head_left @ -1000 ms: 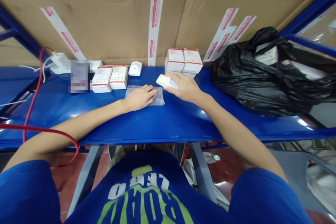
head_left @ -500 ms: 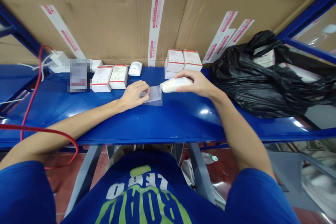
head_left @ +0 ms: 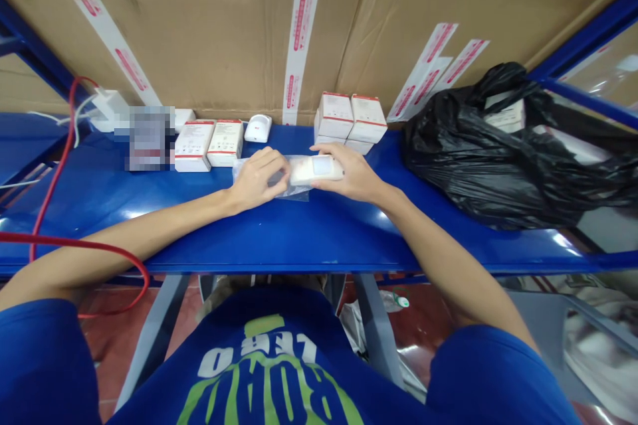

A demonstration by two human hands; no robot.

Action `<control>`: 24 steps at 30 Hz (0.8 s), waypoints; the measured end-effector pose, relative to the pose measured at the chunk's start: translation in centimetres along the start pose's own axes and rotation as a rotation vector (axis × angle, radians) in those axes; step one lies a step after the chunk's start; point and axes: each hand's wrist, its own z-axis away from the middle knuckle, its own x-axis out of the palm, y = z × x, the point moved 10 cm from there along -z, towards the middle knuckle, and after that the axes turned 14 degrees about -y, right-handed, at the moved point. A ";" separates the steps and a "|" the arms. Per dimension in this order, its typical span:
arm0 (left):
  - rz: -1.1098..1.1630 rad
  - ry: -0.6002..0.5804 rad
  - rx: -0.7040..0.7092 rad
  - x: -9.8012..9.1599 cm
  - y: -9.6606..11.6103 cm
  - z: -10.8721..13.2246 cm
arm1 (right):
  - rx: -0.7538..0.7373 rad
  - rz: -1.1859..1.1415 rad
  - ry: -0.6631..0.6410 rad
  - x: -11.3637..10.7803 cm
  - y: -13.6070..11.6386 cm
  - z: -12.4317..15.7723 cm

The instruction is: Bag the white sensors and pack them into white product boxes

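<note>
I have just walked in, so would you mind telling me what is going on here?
The person's right hand holds a white device, its end overlapping a clear plastic bag held by the left hand. Whether that end is inside the bag, I cannot tell. Farther back, a second white device and several white boxes stand on the blue table.

Left arm and right arm angle inward; left hand curls palm-down, right hand grips, thumb nearest the body
</note>
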 end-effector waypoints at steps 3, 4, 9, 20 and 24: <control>-0.033 0.019 0.004 -0.1 0.3 0.1 | -0.109 0.053 0.002 0.8 -0.5 0.0; -0.035 0.030 0.012 -0.2 0.4 0.2 | -0.144 0.058 0.005 1.0 -0.6 0.0; 0.057 -0.001 0.029 0.6 0.1 0.2 | -0.220 0.032 0.066 0.8 -0.9 0.2; 0.195 0.083 -0.109 0.8 -2.0 1.1 | 0.084 -0.716 0.085 0.9 3.1 -0.6; 0.125 0.083 -0.100 0.6 -1.7 1.0 | 0.155 -0.903 -0.053 2.5 2.7 -0.8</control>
